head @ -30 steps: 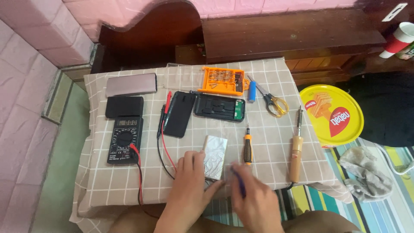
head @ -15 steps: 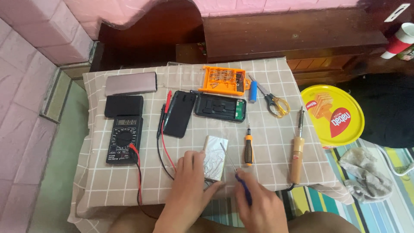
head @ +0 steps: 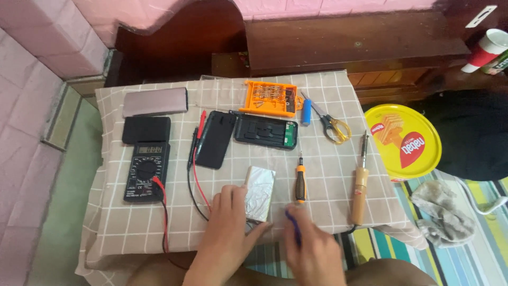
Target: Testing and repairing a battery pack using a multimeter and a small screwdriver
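Observation:
A silvery foil-wrapped rectangular pack (head: 260,193) lies on the checked tablecloth (head: 132,222) near the front edge. My left hand (head: 228,225) rests beside it, thumb and fingers touching its left and lower edges. My right hand (head: 311,246) is just right of the pack, closed around a small blue-purple tool (head: 293,226) that points up from the fist. An orange-and-black screwdriver (head: 300,179) lies just above my right hand.
A black multimeter (head: 146,164) with red and black leads is at the left, a black case half (head: 217,139) and open case (head: 266,131) mid-table, an orange bit set (head: 268,98), scissors (head: 331,121), a wooden-handled soldering iron (head: 360,185), a grey power bank (head: 155,101), a yellow round tin (head: 403,141) off right.
My right hand with the blue tool has drawn back toward the front edge and a little right. My left hand stays against the foil pack.

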